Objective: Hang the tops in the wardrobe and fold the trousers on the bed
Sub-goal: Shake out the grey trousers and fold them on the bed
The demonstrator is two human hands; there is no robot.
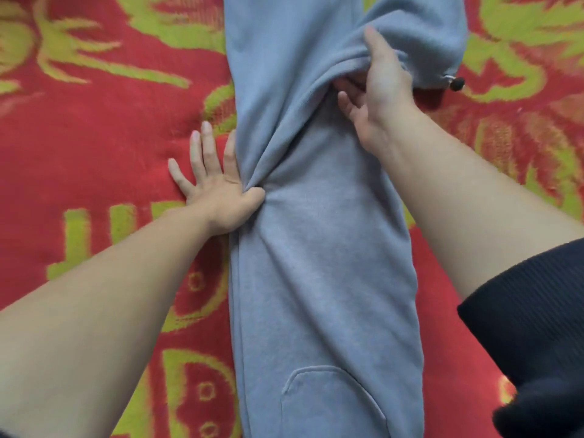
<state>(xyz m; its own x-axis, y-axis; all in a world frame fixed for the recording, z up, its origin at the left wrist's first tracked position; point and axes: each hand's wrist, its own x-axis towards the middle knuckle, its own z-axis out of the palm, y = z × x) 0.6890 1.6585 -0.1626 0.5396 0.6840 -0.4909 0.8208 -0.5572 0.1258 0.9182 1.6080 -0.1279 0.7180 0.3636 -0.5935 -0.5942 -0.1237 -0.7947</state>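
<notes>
The grey fleece trousers (322, 263) lie lengthwise on the red bed cover with yellow-green pattern (94, 147), running from 12 o'clock to 6 o'clock through the centre of the view. A curved patch pocket seam (328, 393) shows on the cloth at 6 o'clock.

Left hand (218, 191): positioned at 9 o'clock of the trousers' midpoint, on their left edge. Three fingers lie straight and spread on the bed cover; the forefinger lies along the cloth edge. The thumb is bent inward and pinches a gather of grey cloth, from which creases radiate toward 1 o'clock.

Right hand (379, 90): positioned at 1 o'clock, raised over the trousers. It grips the turned-back leg end, thumb on top of the cloth and fingers curled beneath it. The gripped portion lies doubled over the upper length of the trousers.

A black cord toggle (457, 84) hangs from the leg hem at 2 o'clock, just beside the right hand. A dark ribbed sleeve (531, 327) covers the right arm at 4 o'clock.
</notes>
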